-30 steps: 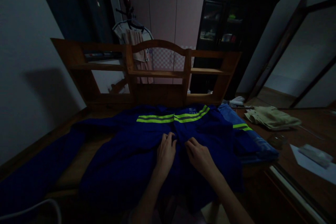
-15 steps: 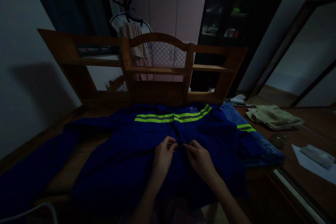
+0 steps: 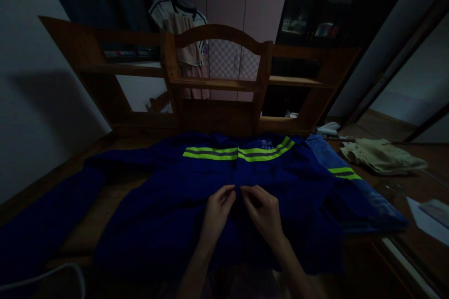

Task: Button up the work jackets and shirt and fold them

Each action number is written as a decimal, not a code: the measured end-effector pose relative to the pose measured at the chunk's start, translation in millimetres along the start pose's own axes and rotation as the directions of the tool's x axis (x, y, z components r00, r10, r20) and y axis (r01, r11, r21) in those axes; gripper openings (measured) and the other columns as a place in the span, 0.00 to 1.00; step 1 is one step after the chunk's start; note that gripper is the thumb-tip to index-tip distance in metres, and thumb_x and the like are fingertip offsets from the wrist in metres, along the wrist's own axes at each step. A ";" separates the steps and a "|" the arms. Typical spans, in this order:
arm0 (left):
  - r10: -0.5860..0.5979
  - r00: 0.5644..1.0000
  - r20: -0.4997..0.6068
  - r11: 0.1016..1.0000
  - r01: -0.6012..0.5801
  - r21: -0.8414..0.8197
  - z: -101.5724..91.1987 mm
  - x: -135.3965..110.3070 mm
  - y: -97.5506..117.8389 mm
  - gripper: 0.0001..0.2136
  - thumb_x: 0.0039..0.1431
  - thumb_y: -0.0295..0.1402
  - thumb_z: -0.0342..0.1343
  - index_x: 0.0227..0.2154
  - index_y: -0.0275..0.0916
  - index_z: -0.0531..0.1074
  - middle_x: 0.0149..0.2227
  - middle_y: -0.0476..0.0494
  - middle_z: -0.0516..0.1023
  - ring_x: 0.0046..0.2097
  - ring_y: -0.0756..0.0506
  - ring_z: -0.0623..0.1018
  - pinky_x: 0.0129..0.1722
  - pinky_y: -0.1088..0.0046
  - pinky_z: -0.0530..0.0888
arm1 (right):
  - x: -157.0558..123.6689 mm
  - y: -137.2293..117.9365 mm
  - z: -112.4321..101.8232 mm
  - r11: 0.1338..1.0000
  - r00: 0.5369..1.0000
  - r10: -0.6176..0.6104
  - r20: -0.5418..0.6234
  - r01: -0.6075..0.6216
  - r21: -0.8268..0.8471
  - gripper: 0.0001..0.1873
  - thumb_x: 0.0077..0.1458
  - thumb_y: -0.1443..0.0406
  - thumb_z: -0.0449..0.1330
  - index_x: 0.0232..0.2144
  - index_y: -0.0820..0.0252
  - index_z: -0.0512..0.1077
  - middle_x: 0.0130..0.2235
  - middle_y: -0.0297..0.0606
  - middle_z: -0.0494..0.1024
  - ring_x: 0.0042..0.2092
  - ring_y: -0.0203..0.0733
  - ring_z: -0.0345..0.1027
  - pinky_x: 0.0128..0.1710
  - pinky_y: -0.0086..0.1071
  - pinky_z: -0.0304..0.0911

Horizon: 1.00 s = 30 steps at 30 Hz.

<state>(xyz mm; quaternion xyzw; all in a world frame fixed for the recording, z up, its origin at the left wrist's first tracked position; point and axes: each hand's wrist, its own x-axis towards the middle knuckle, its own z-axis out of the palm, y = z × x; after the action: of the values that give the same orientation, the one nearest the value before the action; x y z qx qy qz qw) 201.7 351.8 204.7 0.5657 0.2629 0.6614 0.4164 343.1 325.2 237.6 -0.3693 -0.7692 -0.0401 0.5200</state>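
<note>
A dark blue work jacket (image 3: 168, 205) lies spread on the wooden surface, with yellow-green reflective bands (image 3: 210, 153) across its chest and one sleeve stretched out to the left. My left hand (image 3: 219, 208) pinches the cloth at the middle of the front, thumb and forefinger together. Just to the right, my right hand (image 3: 263, 205) pinches the same front opening, its fingertips close to the left ones. Any button or fastener between the fingertips is too dark and small to make out.
Folded blue jeans (image 3: 372, 210) lie under the right sleeve. Beyond them are folded khaki cloth (image 3: 382, 156), a glass jar (image 3: 389, 189) and a white sheet (image 3: 426, 219). A wooden shelf (image 3: 217, 85) stands behind the jacket. A white cable (image 3: 66, 266) curves at lower left.
The view has tilted down and shifted slightly. My hands remain at the jacket's front, fingertips drawn a little closer together, and the front opening between them looks flatter.
</note>
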 end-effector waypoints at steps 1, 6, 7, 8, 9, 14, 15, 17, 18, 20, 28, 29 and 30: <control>-0.009 1.000 -0.008 1.000 0.009 -0.004 0.3 -0.3 1.1 0.13 0.55 0.38 0.57 0.41 0.37 0.75 0.43 0.41 0.79 0.46 0.43 0.78 0.47 0.70 0.72 | 0.2 0.6 0.2 1.000 1.000 0.006 -0.004 -0.006 -0.004 0.09 0.59 0.69 0.55 0.40 0.55 0.74 0.34 0.36 0.75 0.36 0.38 0.70 0.35 0.29 0.62; -0.071 0.996 -0.044 0.996 0.069 -0.048 2.0 -1.2 5.5 0.13 0.54 0.39 0.58 0.39 0.37 0.76 0.40 0.43 0.79 0.43 0.44 0.78 0.43 0.73 0.74 | 1.7 4.2 0.1 0.999 0.999 0.043 -0.002 -0.043 -0.019 0.08 0.59 0.68 0.55 0.39 0.56 0.73 0.33 0.35 0.74 0.34 0.37 0.69 0.34 0.29 0.61; -0.084 0.995 -0.049 0.995 0.081 -0.058 2.3 -1.2 6.0 0.12 0.54 0.39 0.58 0.39 0.38 0.76 0.40 0.43 0.79 0.43 0.44 0.79 0.43 0.73 0.75 | 1.9 5.1 0.4 0.998 0.999 0.052 -0.002 -0.052 -0.017 0.08 0.59 0.67 0.55 0.39 0.56 0.73 0.33 0.35 0.74 0.34 0.37 0.69 0.34 0.29 0.61; -0.095 0.994 -0.054 0.994 0.091 -0.062 2.5 -1.2 6.4 0.12 0.54 0.39 0.59 0.38 0.38 0.76 0.39 0.43 0.80 0.42 0.44 0.79 0.42 0.74 0.75 | 2.1 5.9 0.7 0.998 0.998 0.062 -0.001 -0.062 -0.012 0.07 0.59 0.67 0.55 0.39 0.56 0.73 0.33 0.34 0.74 0.34 0.37 0.69 0.34 0.29 0.61; -0.103 0.993 -0.056 0.993 0.100 -0.059 2.8 -1.0 6.7 0.12 0.53 0.39 0.59 0.38 0.38 0.76 0.39 0.43 0.80 0.42 0.45 0.79 0.42 0.74 0.75 | 2.3 6.5 0.9 0.997 0.997 0.072 -0.001 -0.072 -0.004 0.07 0.59 0.67 0.56 0.39 0.56 0.73 0.33 0.34 0.74 0.34 0.37 0.69 0.34 0.28 0.62; -0.121 0.990 -0.079 0.993 0.121 -0.002 4.6 -0.2 9.0 0.12 0.52 0.39 0.61 0.37 0.38 0.76 0.38 0.44 0.80 0.42 0.45 0.79 0.41 0.76 0.74 | 3.4 6.3 1.3 0.989 0.989 0.147 0.030 -0.148 0.029 0.04 0.58 0.67 0.56 0.37 0.56 0.71 0.32 0.32 0.75 0.33 0.35 0.70 0.33 0.27 0.62; -0.125 0.989 -0.084 0.992 0.126 0.005 5.1 -0.2 9.6 0.12 0.52 0.39 0.61 0.37 0.37 0.76 0.37 0.44 0.80 0.42 0.45 0.79 0.41 0.77 0.74 | 3.6 6.2 1.6 0.987 0.986 0.160 0.041 -0.161 0.024 0.04 0.58 0.67 0.56 0.37 0.56 0.70 0.32 0.32 0.75 0.33 0.35 0.70 0.32 0.27 0.61; -0.135 0.987 -0.086 0.991 0.136 0.015 6.2 -0.3 10.4 0.12 0.51 0.39 0.61 0.36 0.37 0.76 0.36 0.44 0.80 0.41 0.45 0.79 0.40 0.77 0.74 | 3.8 6.7 2.5 0.985 0.984 0.171 0.059 -0.172 0.009 0.03 0.57 0.67 0.57 0.35 0.57 0.69 0.31 0.31 0.74 0.32 0.34 0.69 0.31 0.26 0.61; -0.138 0.987 -0.088 0.990 0.140 0.018 6.7 -0.4 10.6 0.12 0.50 0.39 0.62 0.35 0.37 0.75 0.36 0.44 0.80 0.41 0.45 0.80 0.39 0.77 0.74 | 3.9 7.3 3.2 0.985 0.983 0.170 0.065 -0.170 0.000 0.02 0.57 0.67 0.57 0.35 0.57 0.69 0.31 0.31 0.74 0.31 0.34 0.69 0.31 0.26 0.61; -0.138 0.986 -0.098 0.990 0.141 0.027 7.4 -0.6 10.3 0.11 0.50 0.38 0.62 0.34 0.37 0.75 0.35 0.44 0.80 0.40 0.45 0.80 0.38 0.76 0.74 | 3.9 8.8 4.7 0.987 0.984 0.162 0.075 -0.161 -0.021 0.02 0.57 0.67 0.57 0.35 0.57 0.69 0.31 0.31 0.74 0.31 0.34 0.69 0.31 0.26 0.61; -0.078 0.988 -0.136 0.996 0.084 0.041 8.1 0.4 4.4 0.08 0.49 0.34 0.61 0.28 0.37 0.69 0.28 0.48 0.76 0.34 0.47 0.79 0.34 0.77 0.74 | 4.2 7.1 3.6 0.991 0.987 0.135 0.086 -0.134 -0.021 0.03 0.56 0.67 0.58 0.35 0.57 0.69 0.31 0.33 0.74 0.32 0.36 0.69 0.30 0.27 0.62; -0.074 0.988 -0.139 0.996 0.079 0.035 7.7 0.8 3.8 0.08 0.49 0.34 0.61 0.27 0.37 0.68 0.28 0.48 0.76 0.34 0.47 0.79 0.33 0.77 0.73 | 4.4 5.9 2.6 0.990 0.986 0.140 0.088 -0.140 -0.008 0.04 0.56 0.67 0.58 0.36 0.57 0.69 0.31 0.33 0.74 0.32 0.36 0.69 0.30 0.27 0.62; -0.073 0.987 -0.141 0.997 0.077 0.027 7.3 1.3 3.5 0.09 0.49 0.34 0.62 0.27 0.37 0.68 0.28 0.49 0.75 0.33 0.48 0.78 0.33 0.78 0.73 | 4.7 4.7 1.6 0.990 0.986 0.143 0.088 -0.143 0.003 0.04 0.56 0.67 0.58 0.37 0.57 0.69 0.31 0.33 0.73 0.32 0.36 0.69 0.30 0.27 0.61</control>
<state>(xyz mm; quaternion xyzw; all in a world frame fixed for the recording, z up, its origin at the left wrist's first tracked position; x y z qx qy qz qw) 207.9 350.2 209.8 0.5144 0.3232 0.6789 0.4123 343.8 331.7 239.3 -0.4225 -0.7629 0.0171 0.4891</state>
